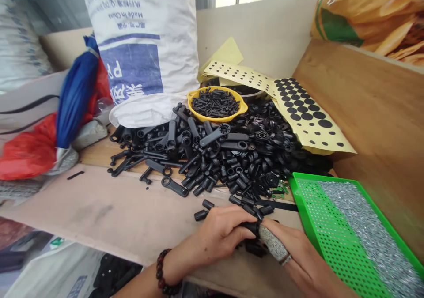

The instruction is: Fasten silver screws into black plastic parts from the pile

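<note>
My left hand, with a beaded bracelet at the wrist, is closed on a black plastic part, thumb and fingers pinching it. Against it comes my right hand, with closed fingers; one digit wears a grey speckled wrap. What the right fingertips grip is hidden. Short black knobs lie just beyond the hands, and more dark parts show beneath them. Behind is a heap of black crank-like arms, knobs and round pieces.
A yellow basket of black screw-like pieces stands in the heap. To the right are a green perforated tray with small silvery pieces and sticker sheets with black dots. A white sack and blue umbrella stand behind left.
</note>
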Action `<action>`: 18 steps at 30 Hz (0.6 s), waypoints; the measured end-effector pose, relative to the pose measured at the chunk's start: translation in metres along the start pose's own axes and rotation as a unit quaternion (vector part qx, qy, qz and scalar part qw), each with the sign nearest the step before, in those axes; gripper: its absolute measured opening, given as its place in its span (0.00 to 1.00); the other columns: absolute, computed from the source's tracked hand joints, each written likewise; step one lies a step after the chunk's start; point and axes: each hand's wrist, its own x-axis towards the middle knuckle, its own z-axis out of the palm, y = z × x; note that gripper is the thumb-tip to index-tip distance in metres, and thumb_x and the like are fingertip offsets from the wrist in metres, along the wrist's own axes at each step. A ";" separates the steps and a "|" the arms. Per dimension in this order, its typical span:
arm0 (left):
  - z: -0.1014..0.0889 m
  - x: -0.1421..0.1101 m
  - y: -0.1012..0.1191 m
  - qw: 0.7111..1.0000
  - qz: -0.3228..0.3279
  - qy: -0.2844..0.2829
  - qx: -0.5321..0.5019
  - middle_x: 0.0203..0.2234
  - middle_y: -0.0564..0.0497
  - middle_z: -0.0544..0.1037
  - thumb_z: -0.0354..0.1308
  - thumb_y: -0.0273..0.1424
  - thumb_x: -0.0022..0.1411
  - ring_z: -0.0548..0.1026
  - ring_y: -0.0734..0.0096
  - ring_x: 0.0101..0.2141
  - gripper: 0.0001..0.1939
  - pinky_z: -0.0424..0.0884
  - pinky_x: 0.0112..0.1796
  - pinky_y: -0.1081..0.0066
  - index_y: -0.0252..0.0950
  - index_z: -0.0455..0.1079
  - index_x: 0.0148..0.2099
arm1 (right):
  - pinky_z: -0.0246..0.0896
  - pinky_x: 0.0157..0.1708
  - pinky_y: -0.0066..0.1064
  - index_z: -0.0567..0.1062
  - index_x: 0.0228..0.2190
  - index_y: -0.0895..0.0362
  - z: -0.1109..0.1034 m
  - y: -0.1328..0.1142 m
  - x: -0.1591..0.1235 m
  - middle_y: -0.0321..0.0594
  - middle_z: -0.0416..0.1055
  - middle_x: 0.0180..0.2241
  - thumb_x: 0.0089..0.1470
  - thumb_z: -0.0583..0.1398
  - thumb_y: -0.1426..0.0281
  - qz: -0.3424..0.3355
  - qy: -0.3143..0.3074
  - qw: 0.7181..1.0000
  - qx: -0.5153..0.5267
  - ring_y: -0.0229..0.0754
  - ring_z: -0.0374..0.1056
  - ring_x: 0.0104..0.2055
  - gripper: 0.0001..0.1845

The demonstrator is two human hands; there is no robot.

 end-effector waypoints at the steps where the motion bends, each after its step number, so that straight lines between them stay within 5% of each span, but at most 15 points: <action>1: 0.001 0.000 0.000 1.000 0.008 0.002 0.006 0.34 0.47 0.79 0.52 0.32 0.65 0.75 0.69 0.35 0.11 0.71 0.39 0.73 0.32 0.72 0.43 | 0.63 0.27 0.25 0.65 0.29 0.53 0.000 -0.001 0.000 0.35 0.69 0.24 0.51 0.46 0.76 0.012 0.000 1.000 0.010 0.39 0.67 0.25 0.10; 10: 0.012 -0.006 -0.008 0.980 0.136 0.084 0.121 0.32 0.45 0.77 0.47 0.27 0.66 0.74 0.68 0.34 0.09 0.72 0.37 0.70 0.31 0.67 0.44 | 0.56 0.24 0.27 0.63 0.23 0.54 0.009 0.005 -0.007 0.35 0.65 0.21 0.52 0.49 0.70 0.116 -0.001 0.991 0.064 0.39 0.61 0.23 0.08; 18: 0.015 -0.010 -0.008 0.963 0.165 0.100 0.187 0.32 0.45 0.76 0.45 0.23 0.66 0.74 0.68 0.34 0.09 0.72 0.37 0.70 0.31 0.66 0.44 | 0.51 0.20 0.27 0.63 0.22 0.55 0.027 0.023 -0.016 0.33 0.61 0.19 0.54 0.47 0.69 0.162 -0.001 0.979 0.122 0.37 0.58 0.21 0.11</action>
